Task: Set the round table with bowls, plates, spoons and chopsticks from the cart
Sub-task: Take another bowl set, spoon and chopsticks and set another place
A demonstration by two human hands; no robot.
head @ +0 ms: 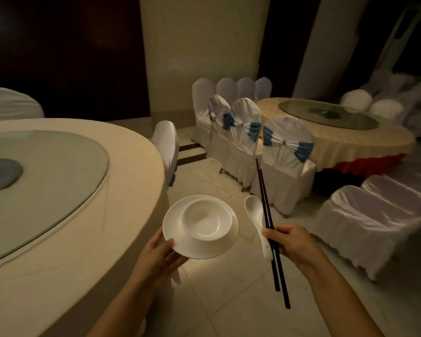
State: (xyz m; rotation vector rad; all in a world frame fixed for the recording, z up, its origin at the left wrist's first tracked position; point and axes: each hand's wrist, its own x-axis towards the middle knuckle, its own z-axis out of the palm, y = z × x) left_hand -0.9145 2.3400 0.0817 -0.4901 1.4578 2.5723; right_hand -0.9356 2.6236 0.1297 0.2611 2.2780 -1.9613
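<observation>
1. Fingers (167, 243) of left hand (159, 255) grip near rim of round white ceramic plate (226, 242); small white ceramic bowl (202, 221) sits on it.
2. Right hand (293, 244) pinches white ceramic soup spoon (255, 214) and pair of long black chopsticks (269, 220) together, tips pointing away.
3. Step, as judged: carrying one setting to round cream-clothed counter (122, 215), at left; nothing set on its near edge yet.
4. Next: swing left, lower plate level onto counter's edge so bowl doesn't slide.
5. Both forearms extended forward over tiled floor (224, 300).

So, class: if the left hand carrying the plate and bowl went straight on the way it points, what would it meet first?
Probably nothing soon: the left hand points past the round table edge toward open floor; depth is unclear.
</observation>
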